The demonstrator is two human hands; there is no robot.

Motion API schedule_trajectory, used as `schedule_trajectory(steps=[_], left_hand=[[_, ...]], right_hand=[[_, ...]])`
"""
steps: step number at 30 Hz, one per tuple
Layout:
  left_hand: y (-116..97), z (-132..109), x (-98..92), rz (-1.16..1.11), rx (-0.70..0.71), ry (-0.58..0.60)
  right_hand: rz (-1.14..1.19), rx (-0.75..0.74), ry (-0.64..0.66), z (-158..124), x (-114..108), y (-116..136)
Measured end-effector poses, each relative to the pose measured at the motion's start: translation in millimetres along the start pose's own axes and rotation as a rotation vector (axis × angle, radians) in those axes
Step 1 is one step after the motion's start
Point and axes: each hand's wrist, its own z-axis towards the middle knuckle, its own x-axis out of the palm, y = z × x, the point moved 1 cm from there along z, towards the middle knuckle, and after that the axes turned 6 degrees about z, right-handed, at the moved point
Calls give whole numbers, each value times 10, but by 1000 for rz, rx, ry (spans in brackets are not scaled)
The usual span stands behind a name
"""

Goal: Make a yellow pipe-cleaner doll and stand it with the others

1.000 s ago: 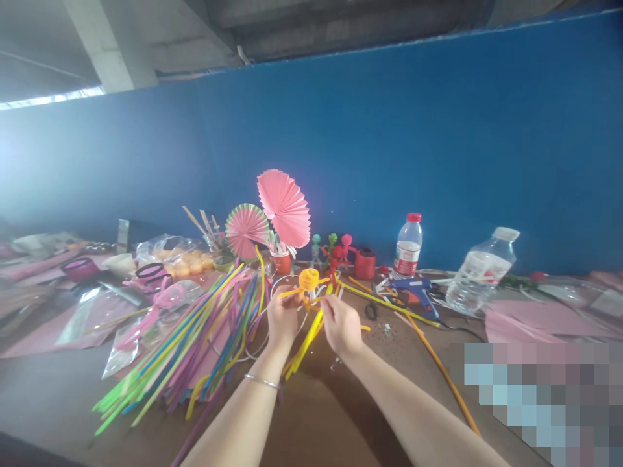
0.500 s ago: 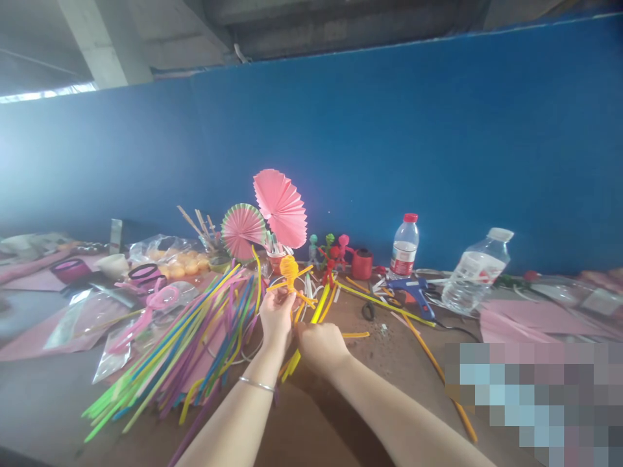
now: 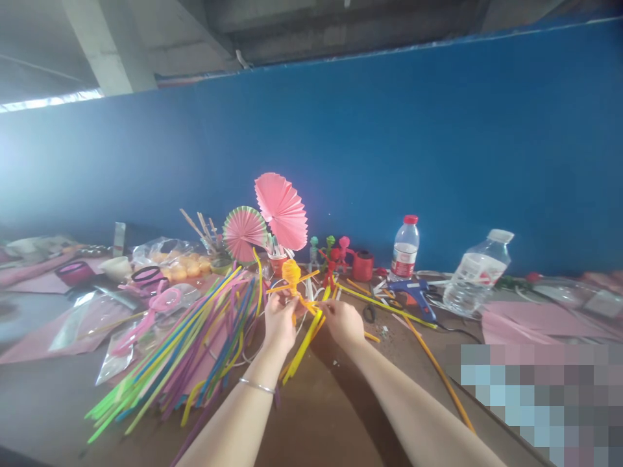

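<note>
My left hand (image 3: 281, 322) is closed on an orange pipe cleaner figure (image 3: 291, 272), which has a round coiled head and thin straight arms sticking out. My right hand (image 3: 343, 320) pinches the end of an orange pipe cleaner strand on the figure's right side. Beneath the hands lie loose yellow pipe cleaners (image 3: 304, 350). Small finished-looking figures stand behind, among them a red one (image 3: 332, 261) and a pink one (image 3: 344, 246). To the left spreads a large bundle of multicoloured pipe cleaners (image 3: 180, 347).
A blue glue gun (image 3: 413, 295) lies to the right, near two plastic bottles (image 3: 405, 250). Pink folded paper fans (image 3: 282, 211) stand in a cup at the back. Black tape (image 3: 370, 314), a red pot (image 3: 363, 264) and pink paper (image 3: 523, 321) are also there. A blue wall (image 3: 389, 143) closes off the back.
My right hand has moved up and to the right, from beside the yellow pipe cleaners to the figure's orange strand. My left hand still holds the figure.
</note>
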Motion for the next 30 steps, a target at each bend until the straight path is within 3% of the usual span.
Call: schedule_trajectory(steps=[3, 6, 10, 12, 15, 17, 20, 22, 25, 27, 30], left_hand=[[-8, 10, -3, -61, 17, -53], [-40, -2, -33, 105, 152, -98], [-126, -77, -70, 553, 438, -69], [-163, -117, -79, 699, 539, -35], [-184, -137, -64, 689, 553, 30], [-171, -120, -36, 548, 435, 59], [-126, -78, 8, 234, 175, 53], [-101, -55, 22, 50, 69, 6], [-87, -37, 12, -78, 35, -115], [-95, -39, 4, -70, 54, -170], [-121, -65, 13, 49, 114, -160]], right_hand=[[-181, -160, 128, -83, 98, 117], [-265, -376, 202, -227, 158, 266], [-113, -667, 60, -348, 104, 349], [34, -637, -82, -337, 41, 315], [241, -368, -236, -240, -41, 196], [276, -176, -260, -155, -69, 111], [135, -23, -163, -63, -51, 39], [-22, -55, -57, -51, -4, 54], [-213, -200, 75, -104, 73, 148], [-275, -281, 127, -154, 98, 221], [-316, -342, 160, -204, 87, 289]])
